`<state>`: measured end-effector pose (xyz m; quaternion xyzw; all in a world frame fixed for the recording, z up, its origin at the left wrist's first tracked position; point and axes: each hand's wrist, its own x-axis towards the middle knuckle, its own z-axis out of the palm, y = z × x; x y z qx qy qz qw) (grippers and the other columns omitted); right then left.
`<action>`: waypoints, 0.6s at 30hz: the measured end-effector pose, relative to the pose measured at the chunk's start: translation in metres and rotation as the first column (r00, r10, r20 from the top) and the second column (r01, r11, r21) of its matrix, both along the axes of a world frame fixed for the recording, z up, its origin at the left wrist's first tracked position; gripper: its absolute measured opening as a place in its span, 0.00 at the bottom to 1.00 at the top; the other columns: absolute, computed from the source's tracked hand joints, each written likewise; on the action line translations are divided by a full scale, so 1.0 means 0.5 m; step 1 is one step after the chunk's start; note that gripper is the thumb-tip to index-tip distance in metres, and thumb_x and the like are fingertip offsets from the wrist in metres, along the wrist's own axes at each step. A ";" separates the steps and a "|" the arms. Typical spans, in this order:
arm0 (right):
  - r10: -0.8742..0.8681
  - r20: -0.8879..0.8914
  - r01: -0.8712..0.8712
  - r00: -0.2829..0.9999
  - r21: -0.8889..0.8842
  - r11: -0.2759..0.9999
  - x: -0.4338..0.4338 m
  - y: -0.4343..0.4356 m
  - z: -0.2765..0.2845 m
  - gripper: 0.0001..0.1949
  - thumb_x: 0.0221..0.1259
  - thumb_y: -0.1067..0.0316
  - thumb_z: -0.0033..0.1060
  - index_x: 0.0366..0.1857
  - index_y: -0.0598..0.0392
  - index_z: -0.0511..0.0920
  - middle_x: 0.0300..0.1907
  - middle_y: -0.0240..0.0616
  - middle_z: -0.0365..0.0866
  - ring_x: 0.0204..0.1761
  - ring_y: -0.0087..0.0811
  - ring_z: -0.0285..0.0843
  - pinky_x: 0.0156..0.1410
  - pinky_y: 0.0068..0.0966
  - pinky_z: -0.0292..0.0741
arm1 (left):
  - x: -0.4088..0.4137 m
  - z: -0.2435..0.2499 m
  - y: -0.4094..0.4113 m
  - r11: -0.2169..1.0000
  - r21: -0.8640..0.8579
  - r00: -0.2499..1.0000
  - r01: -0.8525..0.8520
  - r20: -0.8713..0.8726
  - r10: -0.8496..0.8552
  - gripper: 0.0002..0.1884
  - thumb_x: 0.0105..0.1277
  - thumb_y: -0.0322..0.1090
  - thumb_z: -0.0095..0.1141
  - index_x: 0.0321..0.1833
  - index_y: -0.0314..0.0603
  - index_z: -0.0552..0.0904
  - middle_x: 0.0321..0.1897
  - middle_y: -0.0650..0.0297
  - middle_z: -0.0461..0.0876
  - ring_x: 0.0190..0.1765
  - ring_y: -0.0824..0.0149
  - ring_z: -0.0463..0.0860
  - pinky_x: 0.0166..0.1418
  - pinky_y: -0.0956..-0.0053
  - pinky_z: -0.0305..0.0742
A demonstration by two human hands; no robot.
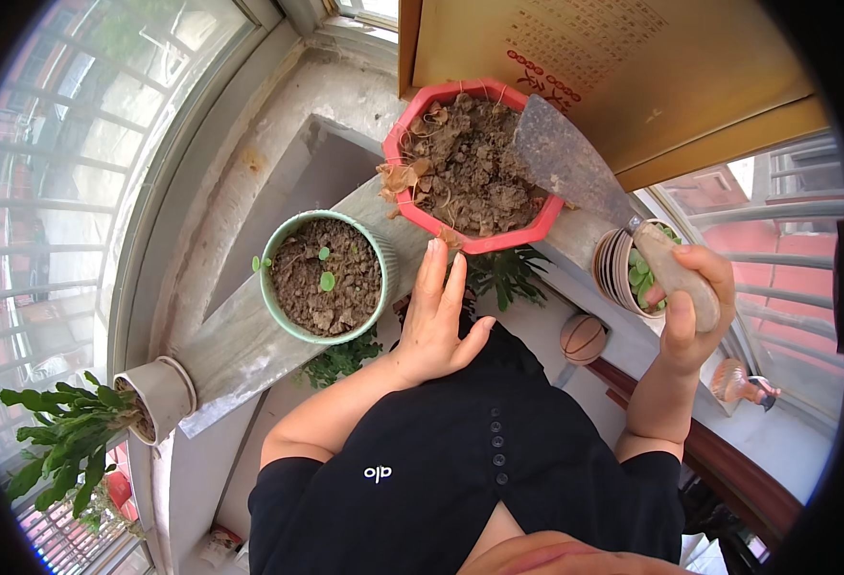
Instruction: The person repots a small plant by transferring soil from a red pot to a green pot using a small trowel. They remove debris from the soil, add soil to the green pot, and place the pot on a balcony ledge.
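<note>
My right hand (695, 302) grips the handle of a putty knife (573, 158), a scraper with a wide, stained metal blade. The blade's broad end reaches over the right rim of a red octagonal plant pot (411, 208). Dry brown soil (479, 158) fills that pot, with withered leaves and thin roots along its left edge. My left hand (432, 316) holds nothing, its fingers apart, with the fingertips close to the pot's near rim; whether they touch it I cannot tell. Left of that hand stands a round green pot (271, 302) of soil with a few small round-leaved seedlings (327, 280).
A pale pot (166, 395) with a leafy, cactus-like plant stands at the sill's left end. Beside my right hand is a ribbed pot (609, 269) of succulents. A large golden box (609, 86) bearing writing rises behind the red pot. Barred windows (55, 180) flank both sides; a basketball (583, 339) lies lower down.
</note>
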<state>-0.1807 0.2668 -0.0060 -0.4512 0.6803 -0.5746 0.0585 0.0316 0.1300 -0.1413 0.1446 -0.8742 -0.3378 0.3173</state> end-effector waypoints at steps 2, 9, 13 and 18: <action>-0.023 -0.024 0.023 0.999 0.012 1.000 -0.003 -0.001 0.021 0.18 0.52 0.60 0.62 0.42 0.62 0.78 0.39 0.41 0.78 0.25 0.23 0.76 0.31 0.17 0.71 | -0.003 0.000 -0.001 1.000 -0.004 1.000 0.009 -0.005 -0.009 0.43 0.57 0.36 0.64 0.71 0.27 0.54 0.73 0.37 0.44 0.74 0.37 0.46 0.74 0.50 0.50; -0.039 -0.023 0.041 0.999 0.095 0.995 -0.002 -0.001 0.073 0.17 0.49 0.58 0.62 0.37 0.61 0.80 0.36 0.39 0.78 0.23 0.22 0.73 0.30 0.15 0.69 | 0.003 -0.001 -0.005 0.997 -0.081 1.000 -0.018 -0.024 0.016 0.42 0.55 0.36 0.64 0.70 0.29 0.56 0.72 0.39 0.47 0.74 0.36 0.47 0.73 0.47 0.49; -0.020 0.104 0.001 0.994 0.178 0.984 0.009 -0.020 0.071 0.16 0.50 0.59 0.60 0.36 0.61 0.78 0.34 0.38 0.76 0.22 0.21 0.71 0.29 0.15 0.67 | -0.009 0.006 -0.008 0.997 -0.075 1.000 0.005 -0.007 -0.006 0.42 0.55 0.36 0.64 0.71 0.30 0.57 0.73 0.40 0.47 0.74 0.38 0.48 0.73 0.47 0.49; -0.002 0.264 -0.017 0.965 0.070 0.997 0.004 -0.004 0.017 0.13 0.55 0.62 0.55 0.38 0.61 0.74 0.32 0.38 0.75 0.19 0.20 0.70 0.27 0.15 0.68 | -0.009 0.005 -0.011 0.997 -0.080 0.999 -0.002 0.049 0.006 0.42 0.55 0.36 0.64 0.71 0.30 0.58 0.72 0.41 0.49 0.75 0.39 0.48 0.74 0.48 0.49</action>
